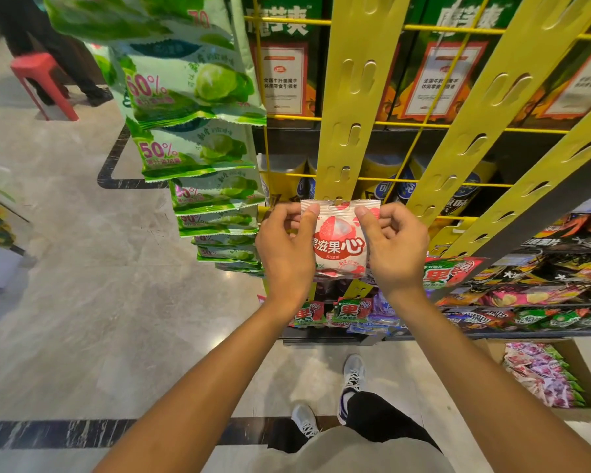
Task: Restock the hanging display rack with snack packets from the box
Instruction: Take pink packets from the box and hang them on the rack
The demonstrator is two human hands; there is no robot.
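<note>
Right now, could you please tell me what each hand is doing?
Left hand: pinching the lychee packet at its top corner.
Right hand: pinching the other top corner.

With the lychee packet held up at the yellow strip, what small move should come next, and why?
Probably press the packet so its hang hole catches a tab on the yellow strip. Left hand and right hand pinch its top corners, the hole sits at the strip's lower end, not visibly hooked.

hands: 2 | yellow hanging strips: 4 | red-and-white packet: 1 | box: 1 | red stool: 1
</note>
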